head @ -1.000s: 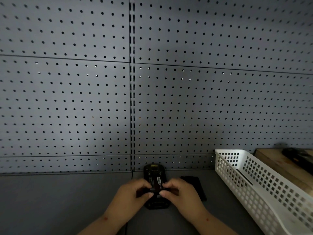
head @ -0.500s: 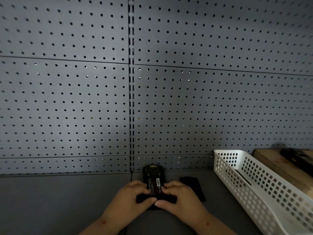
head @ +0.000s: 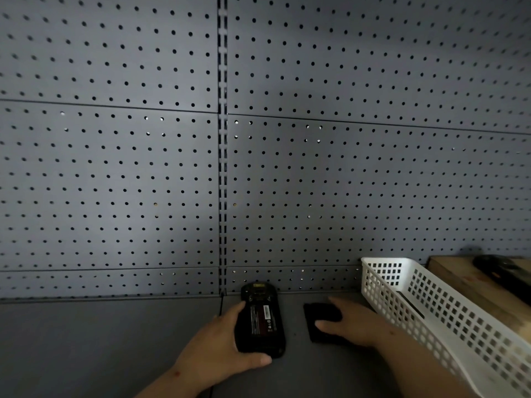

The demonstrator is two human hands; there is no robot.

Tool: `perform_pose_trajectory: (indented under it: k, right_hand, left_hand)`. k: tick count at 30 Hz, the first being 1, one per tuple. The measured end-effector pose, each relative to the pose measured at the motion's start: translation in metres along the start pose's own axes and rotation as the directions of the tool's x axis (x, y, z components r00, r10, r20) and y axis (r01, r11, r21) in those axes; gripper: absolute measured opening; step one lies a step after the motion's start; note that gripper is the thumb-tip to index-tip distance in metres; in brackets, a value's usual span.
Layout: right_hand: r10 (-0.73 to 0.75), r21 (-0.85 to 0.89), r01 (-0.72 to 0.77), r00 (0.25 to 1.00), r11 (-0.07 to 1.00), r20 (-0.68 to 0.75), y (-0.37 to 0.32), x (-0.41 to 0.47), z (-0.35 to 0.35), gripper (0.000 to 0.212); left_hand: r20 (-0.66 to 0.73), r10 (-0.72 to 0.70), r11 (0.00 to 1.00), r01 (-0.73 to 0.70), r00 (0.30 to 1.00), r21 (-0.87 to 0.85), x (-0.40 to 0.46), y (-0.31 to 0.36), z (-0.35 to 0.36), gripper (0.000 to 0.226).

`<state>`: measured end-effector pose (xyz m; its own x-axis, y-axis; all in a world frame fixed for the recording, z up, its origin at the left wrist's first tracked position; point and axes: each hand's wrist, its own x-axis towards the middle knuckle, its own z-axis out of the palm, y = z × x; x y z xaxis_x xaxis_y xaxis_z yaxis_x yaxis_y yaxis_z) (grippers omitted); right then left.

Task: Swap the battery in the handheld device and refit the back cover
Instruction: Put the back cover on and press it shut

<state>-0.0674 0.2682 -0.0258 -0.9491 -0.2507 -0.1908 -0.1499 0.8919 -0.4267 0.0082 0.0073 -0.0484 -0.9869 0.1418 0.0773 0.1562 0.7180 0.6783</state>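
Note:
The black handheld device lies face down on the grey bench with its back open, and a battery with a red and white label sits in the bay. My left hand cups the device's left side and lower end, thumb under its bottom edge. To its right lies the flat black back cover. My right hand rests on the cover, fingers over its far edge and thumb on its face.
A white perforated plastic basket stands at the right. Behind it is a wooden box with a dark object on top. A grey pegboard wall rises right behind the device.
Both hands were pressing on the battery in the device. My right hand has moved right onto the back cover, while my left hand slid to the device's left side and stays on it.

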Motion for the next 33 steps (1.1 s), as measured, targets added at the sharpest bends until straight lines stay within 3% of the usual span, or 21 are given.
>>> perform_pose_trajectory:
  k: [6,9,11,13,15,17,26,33]
  right_hand:
    - [-0.028,0.026,0.029,0.998,0.999,-0.051,-0.004,0.001,-0.003,0.081]
    - [0.0,0.218,0.034,0.988,0.975,-0.153,-0.01,0.004,-0.008,0.066]
    - [0.035,0.49,0.092,0.969,0.867,-0.244,-0.018,0.009,-0.01,0.049]
    - [0.072,0.725,0.142,0.964,0.674,-0.256,-0.031,0.018,-0.007,0.039]
    - [0.058,0.83,0.149,0.975,0.537,-0.213,-0.05,0.024,0.002,0.036]
    - [0.038,0.858,0.16,0.978,0.488,-0.204,-0.069,0.027,0.014,0.033]
    - [0.017,0.768,0.235,0.952,0.595,-0.304,-0.085,0.038,0.043,0.026]
    - [-0.08,0.705,0.232,0.967,0.67,-0.242,-0.083,0.038,0.047,0.028]
  left_hand:
    - [-0.001,-0.017,1.0,0.017,1.0,0.02,-0.001,0.004,-0.002,0.096]
    - [-0.01,-0.035,0.999,0.035,0.999,0.039,-0.002,0.004,-0.002,0.096]
    - [-0.008,-0.02,0.999,0.02,1.0,0.042,-0.002,0.007,-0.003,0.094]
    - [0.005,-0.007,0.999,0.007,1.0,0.035,-0.003,0.008,-0.004,0.093]
    - [0.017,0.0,1.0,0.0,1.0,0.028,-0.002,0.009,-0.005,0.089]
    - [0.018,0.014,1.0,-0.014,1.0,0.022,-0.002,0.009,-0.006,0.085]
    - [0.011,0.023,1.0,-0.023,1.0,0.008,0.0,0.001,-0.003,0.092]
    - [-0.007,0.029,0.999,-0.028,1.0,0.033,0.001,0.001,-0.003,0.099]
